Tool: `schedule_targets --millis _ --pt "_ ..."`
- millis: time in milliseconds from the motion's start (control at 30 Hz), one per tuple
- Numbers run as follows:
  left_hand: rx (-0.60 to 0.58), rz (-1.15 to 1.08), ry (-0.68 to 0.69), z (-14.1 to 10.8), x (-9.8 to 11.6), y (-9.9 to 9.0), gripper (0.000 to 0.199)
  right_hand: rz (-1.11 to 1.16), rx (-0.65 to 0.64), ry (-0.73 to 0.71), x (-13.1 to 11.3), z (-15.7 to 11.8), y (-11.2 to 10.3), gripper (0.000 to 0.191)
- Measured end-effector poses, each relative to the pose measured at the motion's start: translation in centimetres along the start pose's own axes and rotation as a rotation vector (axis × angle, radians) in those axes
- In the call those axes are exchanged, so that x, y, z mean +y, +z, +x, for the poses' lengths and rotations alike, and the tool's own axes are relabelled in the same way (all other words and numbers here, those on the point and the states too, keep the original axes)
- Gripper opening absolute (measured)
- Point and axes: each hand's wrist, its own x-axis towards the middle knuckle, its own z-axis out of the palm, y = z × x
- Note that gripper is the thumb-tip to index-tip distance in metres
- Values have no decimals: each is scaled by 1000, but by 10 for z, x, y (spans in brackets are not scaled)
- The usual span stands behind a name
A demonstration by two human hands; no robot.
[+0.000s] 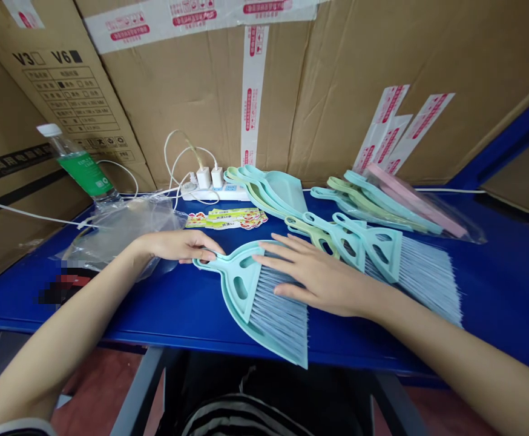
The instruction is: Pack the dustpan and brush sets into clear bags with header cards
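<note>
A mint hand brush (276, 306) lies in a matching dustpan (232, 309) at the table's front edge, their handles together on the left. My left hand (180, 245) pinches those handle ends between thumb and fingers. Fingers spread, my right hand (314, 272) lies flat over the brush's upper bristles and the dustpan rim. Just right of it are more hand brushes (385, 248), mint and green, overlapping with bristles to the right. Behind them several dustpans (282, 191) are stacked.
Bagged dustpan sets (391, 200) lie at the back right. Printed cards (228, 218), a power strip (237, 192) with chargers, clear plastic bags (128, 227) and a tilted water bottle (83, 169) are on the blue table (164, 315). Cardboard boxes (337, 79) stand behind.
</note>
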Motion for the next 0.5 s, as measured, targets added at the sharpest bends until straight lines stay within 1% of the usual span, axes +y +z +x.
schedule_targets --millis 67,100,200,233,267,300,333,400,500 --pt "110 54 6 3 0 2 33 -63 49 23 2 0 -2 45" --pt "199 79 5 5 0 3 32 -92 68 29 3 0 -3 43" --pt "549 136 0 13 -1 10 31 -151 125 40 6 0 -6 45" --pt "644 157 7 16 -1 13 31 -161 141 47 6 -1 -7 47" --pt "710 178 20 17 -1 16 31 -173 154 55 7 -2 -8 48" --pt "745 192 36 19 0 19 31 -192 164 65 8 -3 -9 48" --pt "755 197 56 20 0 21 31 -217 171 77 9 -3 -10 46" --pt "731 185 94 21 1 25 30 -269 178 94 10 -4 -10 41" --pt "690 206 123 21 1 27 23 -296 179 101 11 -4 -10 38"
